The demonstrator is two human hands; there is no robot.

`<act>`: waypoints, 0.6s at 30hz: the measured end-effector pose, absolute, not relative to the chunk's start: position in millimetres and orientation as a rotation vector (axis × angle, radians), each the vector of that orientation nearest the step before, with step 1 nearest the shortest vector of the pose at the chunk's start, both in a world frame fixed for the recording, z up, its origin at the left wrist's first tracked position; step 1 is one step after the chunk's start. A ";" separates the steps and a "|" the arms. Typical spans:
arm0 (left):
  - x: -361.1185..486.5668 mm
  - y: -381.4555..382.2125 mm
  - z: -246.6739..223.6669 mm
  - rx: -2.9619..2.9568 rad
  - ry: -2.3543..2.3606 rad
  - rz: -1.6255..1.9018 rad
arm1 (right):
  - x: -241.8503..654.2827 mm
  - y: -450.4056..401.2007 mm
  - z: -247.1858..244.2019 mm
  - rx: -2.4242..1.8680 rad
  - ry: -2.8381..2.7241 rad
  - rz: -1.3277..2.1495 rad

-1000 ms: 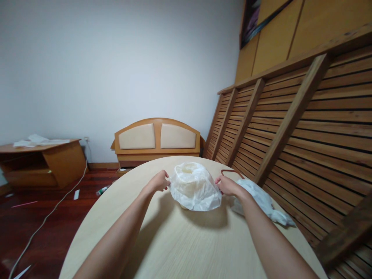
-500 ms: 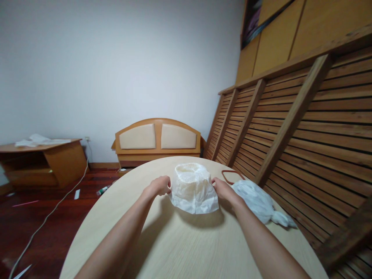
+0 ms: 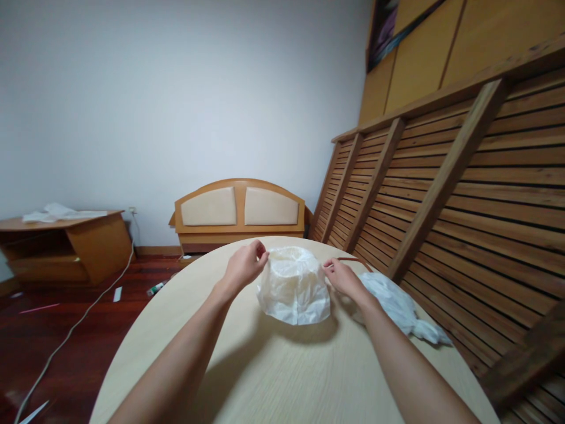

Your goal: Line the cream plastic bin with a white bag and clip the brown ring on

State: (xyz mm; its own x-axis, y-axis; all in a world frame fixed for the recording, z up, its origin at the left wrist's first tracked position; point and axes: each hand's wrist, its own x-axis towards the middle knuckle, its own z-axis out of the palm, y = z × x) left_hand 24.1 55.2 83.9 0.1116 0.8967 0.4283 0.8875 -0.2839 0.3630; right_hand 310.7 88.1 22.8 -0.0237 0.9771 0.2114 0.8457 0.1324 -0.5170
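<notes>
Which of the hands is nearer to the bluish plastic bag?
The right. The right hand is just left of the bag, by the right side of the white cover; the left hand is farther off, at the cover's left side.

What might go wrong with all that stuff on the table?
The white plastic looks thin, so it might tear if pulled hard. The right grip is near the brown strip and might knock it. The pale bag lies close to the edge of the table, so a bump could perhaps push it off.
</notes>
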 end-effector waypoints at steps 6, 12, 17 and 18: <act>36.4 30.1 99.1 2.571 1.168 0.966 | 313.5 60.4 77.5 -1.586 -2.026 0.424; 39.6 34.5 87.7 2.694 1.151 0.845 | 297.3 25.0 98.1 -1.530 -2.279 0.465; 38.9 46.4 77.3 2.679 1.249 0.830 | 291.4 34.4 83.5 -1.510 -2.319 0.349; 39.6 48.8 74.5 2.670 1.272 0.844 | 290.4 36.4 81.4 -1.497 -2.331 0.324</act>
